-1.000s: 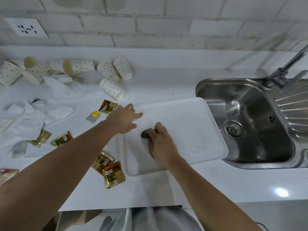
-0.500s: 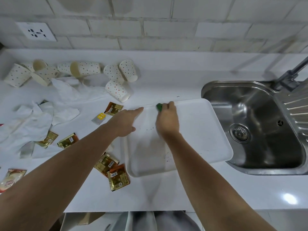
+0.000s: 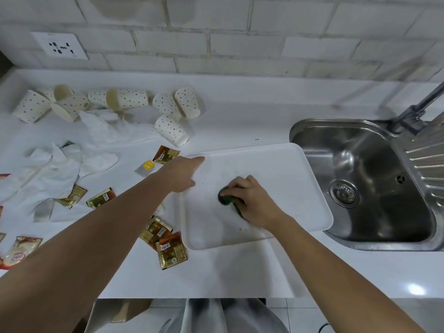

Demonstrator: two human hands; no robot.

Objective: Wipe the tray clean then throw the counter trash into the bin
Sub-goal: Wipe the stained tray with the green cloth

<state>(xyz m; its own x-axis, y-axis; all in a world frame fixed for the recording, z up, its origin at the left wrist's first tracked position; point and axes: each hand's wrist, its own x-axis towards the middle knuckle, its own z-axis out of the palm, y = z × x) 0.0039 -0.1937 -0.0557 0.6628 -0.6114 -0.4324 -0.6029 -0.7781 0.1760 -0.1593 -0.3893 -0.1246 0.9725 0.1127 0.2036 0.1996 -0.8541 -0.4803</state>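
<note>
Scrubbing the middle of the white tray (image 3: 283, 164) at frame centre with a green sponge (image 3: 224, 199) gripped under the curled fingers of the right hand (image 3: 254, 203), while bracing the tray's upper-left corner with the flat, straight-fingered left hand (image 3: 181, 175), empty of anything. Judging the next stroke as one along a tray lying long side left to right, right end over the edge of the sink (image 3: 360, 152), with dark specks (image 3: 241, 229) just below the right hand and well apart from the left. Reading nothing sure on the gold sachets (image 3: 171, 252) left of the tray beyond barcodes, nor on the spotted paper cups (image 3: 171, 128) at upper left, the lettering being too blurred.
</note>
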